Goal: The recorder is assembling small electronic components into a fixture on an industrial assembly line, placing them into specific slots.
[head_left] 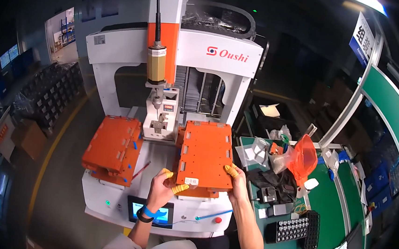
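Observation:
An orange rectangular fixture plate (207,148) with small slots, holes and a white label lies on the machine's right side, on top of a similar orange base. My right hand (238,183) grips its right edge near the front corner, thumb on top, other fingers mostly hidden. At the front left corner is my left hand (160,190), fingers apart, its thumb close to the front edge; whether it touches cannot be told. Yellow finger cots cover several fingertips. A blue and black strap with a cord circles my left wrist. A second orange fixture (111,145) with blue knobs sits on the left.
Behind the fixtures stands a white gantry machine (221,58) with a screwdriver head (157,67) and a small white screw feeder (161,121). Its front panel carries a screen (151,212) and a red button (218,220). A cluttered green bench (331,200) with a black tray (294,229) is at right.

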The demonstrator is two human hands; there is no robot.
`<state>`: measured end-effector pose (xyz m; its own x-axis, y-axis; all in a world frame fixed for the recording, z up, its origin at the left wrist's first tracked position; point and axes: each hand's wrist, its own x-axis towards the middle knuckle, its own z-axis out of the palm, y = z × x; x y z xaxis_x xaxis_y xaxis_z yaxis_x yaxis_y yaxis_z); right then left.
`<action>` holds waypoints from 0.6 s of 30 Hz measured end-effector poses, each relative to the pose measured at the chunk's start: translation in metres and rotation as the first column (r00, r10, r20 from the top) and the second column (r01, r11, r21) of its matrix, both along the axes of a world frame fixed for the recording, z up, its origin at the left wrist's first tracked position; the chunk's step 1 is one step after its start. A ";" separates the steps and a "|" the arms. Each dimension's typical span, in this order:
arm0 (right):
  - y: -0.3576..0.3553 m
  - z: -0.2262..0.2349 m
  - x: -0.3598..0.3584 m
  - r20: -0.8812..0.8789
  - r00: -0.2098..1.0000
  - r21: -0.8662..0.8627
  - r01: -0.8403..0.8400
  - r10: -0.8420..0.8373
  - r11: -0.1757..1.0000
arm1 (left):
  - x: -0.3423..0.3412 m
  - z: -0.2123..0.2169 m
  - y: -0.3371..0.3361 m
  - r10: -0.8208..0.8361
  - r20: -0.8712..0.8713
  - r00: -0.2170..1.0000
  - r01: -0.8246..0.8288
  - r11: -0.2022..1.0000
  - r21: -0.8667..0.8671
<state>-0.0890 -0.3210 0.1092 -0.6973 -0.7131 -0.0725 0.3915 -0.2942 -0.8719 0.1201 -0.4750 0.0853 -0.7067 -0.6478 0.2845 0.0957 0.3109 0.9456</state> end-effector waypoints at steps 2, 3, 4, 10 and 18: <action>-0.019 -0.003 -0.006 0.011 1.000 0.090 -0.017 0.016 0.996 | -0.003 -0.014 -0.017 0.106 -0.025 0.994 -0.108 0.993 -0.057; -0.023 0.000 -0.008 0.033 0.999 0.163 -0.047 0.043 0.985 | -0.004 -0.019 -0.024 0.151 -0.021 0.988 -0.152 0.981 -0.119; -0.028 -0.013 -0.018 0.060 0.998 0.198 -0.045 0.033 0.979 | -0.008 -0.018 -0.026 0.177 0.008 0.984 -0.176 0.980 -0.091; -0.029 -0.008 -0.036 0.078 0.996 0.194 -0.052 0.038 0.980 | -0.024 -0.025 -0.033 0.152 -0.038 0.988 -0.156 0.974 -0.165; -0.034 -0.003 -0.035 -0.134 0.991 0.142 -0.004 0.023 0.990 | -0.029 -0.024 -0.027 0.304 -0.107 0.947 -0.323 0.894 -0.311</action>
